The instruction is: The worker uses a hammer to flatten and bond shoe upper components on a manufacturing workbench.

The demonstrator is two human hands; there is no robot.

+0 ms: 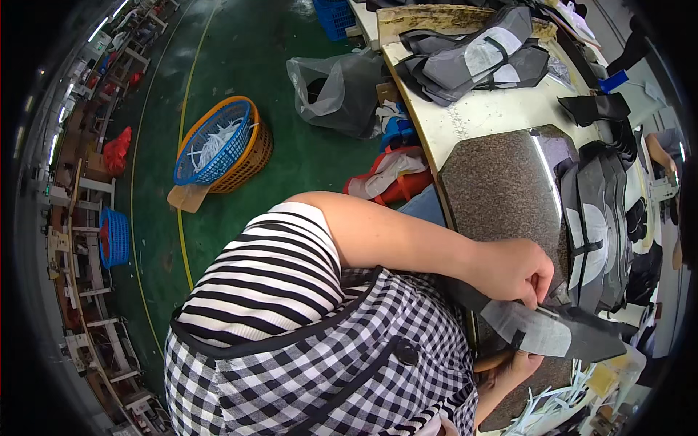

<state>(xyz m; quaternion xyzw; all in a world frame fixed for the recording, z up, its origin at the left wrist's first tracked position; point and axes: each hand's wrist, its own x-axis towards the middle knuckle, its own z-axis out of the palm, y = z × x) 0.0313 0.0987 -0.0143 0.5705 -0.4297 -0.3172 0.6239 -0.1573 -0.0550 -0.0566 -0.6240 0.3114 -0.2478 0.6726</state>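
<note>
A long dark grey cut piece (592, 338) with a light grey patch and a small black tab lies across both hands, above the work surface. My left hand (518, 270) is closed at its upper edge, fingertips pressed together; a thin pale sliver shows beside them, too small to name. Under the lower edge, my right hand (525, 363) grips the same piece, with most of its fingers hidden beneath. Just beyond stand stacked grey pieces (592, 225) with similar light patches. Below them, loose white strips (549, 407) lie near a clear plastic container (611, 374).
A speckled stone slab (498, 182) lies on the white table (465, 116), with bundled grey pieces (480, 58) at its far end. Baskets (218, 145), a plastic bag (338, 91) and a red bag (392, 174) stand on the green floor (240, 58).
</note>
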